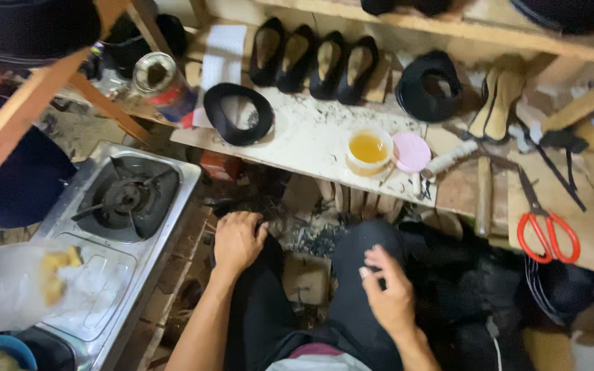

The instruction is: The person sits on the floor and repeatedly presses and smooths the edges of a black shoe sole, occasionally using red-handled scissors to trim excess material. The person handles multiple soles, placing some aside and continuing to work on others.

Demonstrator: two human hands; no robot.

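Bench [311, 141] spans centre: cup [368, 149] on it, lid [412, 152] touching at its 3 o'clock, strap loop [238, 113] at its 9 o'clock, four shoes [314, 60] in a row at 11 o'clock behind. Scissors [546, 230] lie at 4 o'clock of the cup; stove [115, 227] sits at 8 o'clock, bag [18, 285] on its near end. Left hand [237, 240] and right hand [386, 292] rest below the bench, on the knees, well apart.
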